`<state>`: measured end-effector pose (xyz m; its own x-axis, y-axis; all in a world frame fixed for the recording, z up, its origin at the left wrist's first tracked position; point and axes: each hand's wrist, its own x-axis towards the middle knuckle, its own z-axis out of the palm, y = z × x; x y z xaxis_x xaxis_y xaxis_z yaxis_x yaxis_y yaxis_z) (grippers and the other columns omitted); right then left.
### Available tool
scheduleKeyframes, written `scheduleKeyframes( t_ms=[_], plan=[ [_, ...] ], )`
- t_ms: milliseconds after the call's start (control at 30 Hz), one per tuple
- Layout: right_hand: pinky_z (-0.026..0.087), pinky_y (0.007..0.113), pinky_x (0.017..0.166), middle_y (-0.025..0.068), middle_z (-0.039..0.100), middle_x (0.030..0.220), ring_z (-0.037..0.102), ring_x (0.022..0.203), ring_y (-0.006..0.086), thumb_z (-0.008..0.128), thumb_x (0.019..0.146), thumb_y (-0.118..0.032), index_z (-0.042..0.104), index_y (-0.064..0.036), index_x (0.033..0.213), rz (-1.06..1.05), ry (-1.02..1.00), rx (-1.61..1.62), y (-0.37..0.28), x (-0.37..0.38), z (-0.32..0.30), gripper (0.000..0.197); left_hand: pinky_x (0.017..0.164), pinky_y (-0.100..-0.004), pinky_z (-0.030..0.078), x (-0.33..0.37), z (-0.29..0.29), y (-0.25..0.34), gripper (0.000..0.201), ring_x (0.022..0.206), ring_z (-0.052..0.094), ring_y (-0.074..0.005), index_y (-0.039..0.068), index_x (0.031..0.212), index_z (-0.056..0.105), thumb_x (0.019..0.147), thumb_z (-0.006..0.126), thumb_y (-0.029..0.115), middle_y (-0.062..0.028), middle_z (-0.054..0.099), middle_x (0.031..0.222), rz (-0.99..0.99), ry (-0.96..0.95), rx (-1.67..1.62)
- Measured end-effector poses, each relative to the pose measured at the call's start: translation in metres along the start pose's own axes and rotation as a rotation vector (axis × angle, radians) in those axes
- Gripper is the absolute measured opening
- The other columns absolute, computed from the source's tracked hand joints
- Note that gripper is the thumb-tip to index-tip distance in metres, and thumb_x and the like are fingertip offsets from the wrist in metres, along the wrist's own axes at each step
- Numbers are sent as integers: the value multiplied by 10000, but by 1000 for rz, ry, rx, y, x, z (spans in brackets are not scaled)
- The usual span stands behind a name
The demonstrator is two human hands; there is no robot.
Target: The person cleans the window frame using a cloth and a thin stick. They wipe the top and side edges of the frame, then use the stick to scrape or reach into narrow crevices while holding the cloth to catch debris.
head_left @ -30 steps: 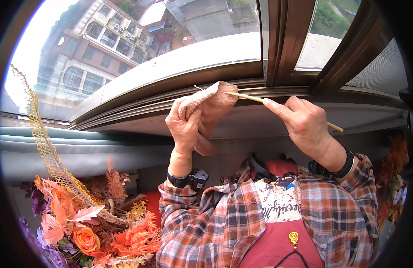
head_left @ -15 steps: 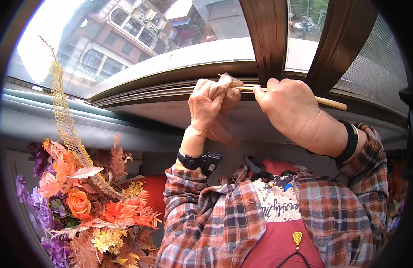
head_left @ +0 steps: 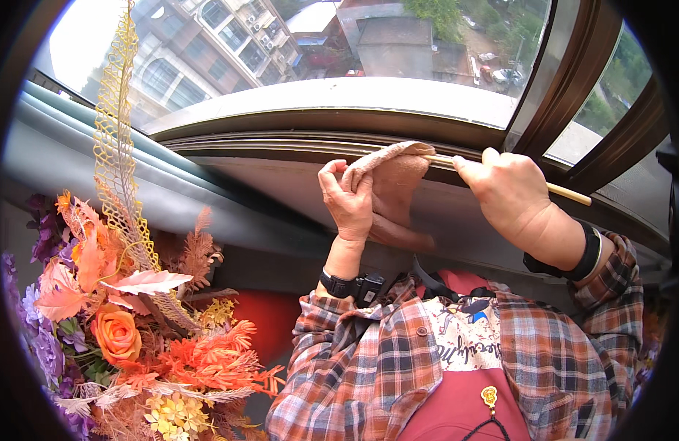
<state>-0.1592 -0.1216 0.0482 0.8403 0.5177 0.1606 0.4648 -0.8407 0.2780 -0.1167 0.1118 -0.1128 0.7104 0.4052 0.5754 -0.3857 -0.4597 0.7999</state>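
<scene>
My right hand [head_left: 507, 189] grips a slim pale chopstick-like stick [head_left: 569, 194], its thicker end poking out to the right. Over the stick's thin end hangs a beige-pink cloth [head_left: 397, 185], its top edge resting at the window's sliding track [head_left: 281, 141]. Between the thumb and fingers of my left hand [head_left: 347, 204], the left edge of that cloth is pinched. The stick's tip is hidden under the cloth. The rest of the cloth droops below the sill edge, toward me.
A grey-blue curtain [head_left: 134, 176] is gathered at the left. Close by on the left stands a tall arrangement of artificial flowers [head_left: 117, 332] with a yellow lacy frond [head_left: 119, 95] reaching up. Dark window frame bars [head_left: 575, 73] rise at the right. Something red [head_left: 262, 317] sits beside the flowers.
The cloth was bunched around the stick's tip under my left hand; now it hangs more spread out. My left hand has drawn down off the track. The whole view has shifted.
</scene>
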Motion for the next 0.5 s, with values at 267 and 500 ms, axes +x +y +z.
scheduleKeyframes(
  t_ms=[267,500],
  plan=[
    [530,356,571,100,635,761,674,688,257,601,807,-144,685,-94,951,-70,132,33,-54,69,-8,174,809,-400,495,13,-29,-29,343,848,622,-330,-4,1015,562,824,770,191,-154,639,914,-207,27,1],
    [552,377,584,119,676,786,697,711,276,634,783,-175,710,-71,874,-157,90,124,-102,135,-21,158,776,-340,509,-1,-55,-53,308,785,634,-197,-22,977,614,746,763,118,-128,688,870,-569,-4,-198]
  ],
)
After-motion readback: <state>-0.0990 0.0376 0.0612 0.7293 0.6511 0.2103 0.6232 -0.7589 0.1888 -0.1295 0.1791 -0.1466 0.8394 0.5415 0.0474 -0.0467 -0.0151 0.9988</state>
